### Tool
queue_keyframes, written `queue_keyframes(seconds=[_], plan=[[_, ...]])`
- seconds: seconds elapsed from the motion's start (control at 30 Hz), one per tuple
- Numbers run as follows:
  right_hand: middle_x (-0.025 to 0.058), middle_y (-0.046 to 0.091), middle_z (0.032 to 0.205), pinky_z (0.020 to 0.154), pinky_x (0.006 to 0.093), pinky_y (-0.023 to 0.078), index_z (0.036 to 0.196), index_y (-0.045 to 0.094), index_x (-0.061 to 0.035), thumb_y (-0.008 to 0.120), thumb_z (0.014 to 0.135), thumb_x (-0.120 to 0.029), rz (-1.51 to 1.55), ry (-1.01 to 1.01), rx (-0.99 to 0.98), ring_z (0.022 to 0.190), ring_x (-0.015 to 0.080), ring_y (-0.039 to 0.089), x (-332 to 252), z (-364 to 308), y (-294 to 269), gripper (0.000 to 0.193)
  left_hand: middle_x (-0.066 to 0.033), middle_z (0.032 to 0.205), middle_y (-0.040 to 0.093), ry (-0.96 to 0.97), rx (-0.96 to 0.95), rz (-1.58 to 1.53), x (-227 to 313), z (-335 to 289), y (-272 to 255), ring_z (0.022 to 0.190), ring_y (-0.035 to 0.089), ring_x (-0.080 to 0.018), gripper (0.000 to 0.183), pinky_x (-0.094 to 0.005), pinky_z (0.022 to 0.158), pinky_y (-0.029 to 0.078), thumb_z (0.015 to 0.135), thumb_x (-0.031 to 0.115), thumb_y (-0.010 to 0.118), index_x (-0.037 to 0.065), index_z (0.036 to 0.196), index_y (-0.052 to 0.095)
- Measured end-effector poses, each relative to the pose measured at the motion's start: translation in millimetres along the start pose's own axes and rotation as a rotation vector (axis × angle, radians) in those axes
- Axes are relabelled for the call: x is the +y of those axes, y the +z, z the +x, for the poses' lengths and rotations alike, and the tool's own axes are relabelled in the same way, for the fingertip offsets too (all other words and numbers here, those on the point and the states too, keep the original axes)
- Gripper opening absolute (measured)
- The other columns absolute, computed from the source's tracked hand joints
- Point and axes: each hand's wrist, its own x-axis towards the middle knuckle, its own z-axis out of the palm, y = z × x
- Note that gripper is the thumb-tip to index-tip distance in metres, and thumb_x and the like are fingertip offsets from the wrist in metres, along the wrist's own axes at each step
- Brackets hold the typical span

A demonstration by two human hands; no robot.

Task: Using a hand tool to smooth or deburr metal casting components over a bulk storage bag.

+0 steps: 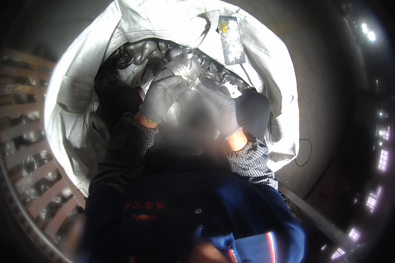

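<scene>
My two hands, in pale grey gloves, meet over a big white woven sack [70, 127]. In my left hand [162, 97] is a grey pipe fitting [183, 65], with its round opening turned up and away from me. My right hand [219, 107] is closed close beside the fitting, its fingertips pinched together; glare and blur hide what they hold, if anything. Beyond the hands, many dark grey pipe fittings [147, 50] lie heaped inside the sack. A hazy blur covers the area just below the hands.
A dark-edged flat rectangular piece [231, 40] with a yellow mark rests on the sack's far right side. To the left stands an orange-brown slatted crate [22, 107] with more fittings visible between its slats. A thin cord [310, 151] lies on the floor at right.
</scene>
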Motion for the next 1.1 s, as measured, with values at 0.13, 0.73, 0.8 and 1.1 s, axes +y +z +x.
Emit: queue_keyframes(seconds=[0.13,0.73,0.8,1.1], plan=[[0.0128,0.062,0.081,0.066,0.0318,0.05,0.116,0.064,-0.0107,0.058,0.082,-0.003,0.26,0.06,0.133,0.073,0.0251,0.064,-2,3,9,0.035,-0.0101,0.104,0.061,-0.028,0.014,0.013,-1,-1,1,0.091,0.06,-0.0178,0.027,-0.0309,0.082,0.05,0.091,0.003,0.049,0.001,0.117,0.053],[0.0015,0.066,0.086,0.066,0.0199,0.046,0.121,0.06,-0.0017,0.054,0.089,-0.005,0.551,0.41,-0.032,0.073,0.0028,0.055,-16,0,-3,0.032,-0.0048,0.102,0.059,0.025,0.14,0.091,3,0,10,0.086,0.059,-0.0143,0.027,-0.0289,0.075,0.052,0.092,0.009,0.052,0.005,0.118,0.057],[-0.0019,0.062,0.082,0.063,0.0165,0.042,0.125,0.055,0.001,0.055,0.089,-0.005,0.63,0.431,-0.004,0.07,0.0014,0.052,-12,2,-7,0.036,-0.0031,0.099,0.06,0.016,0.21,0.096,2,4,14,0.083,0.06,-0.013,0.025,-0.0273,0.071,0.052,0.092,0.013,0.055,0.006,0.115,0.059],[0.0017,0.058,0.074,0.043,0.0184,0.036,0.12,0.057,0.0026,0.059,0.089,-0.015,0.851,0.559,0.116,0.051,0.0052,0.046,5,3,-7,0.036,-0.0052,0.111,0.061,-0.064,0.298,0.295,9,-5,23,0.096,0.061,-0.0167,0.027,-0.0327,0.081,0.053,0.092,0.006,0.051,0.005,0.119,0.057]])
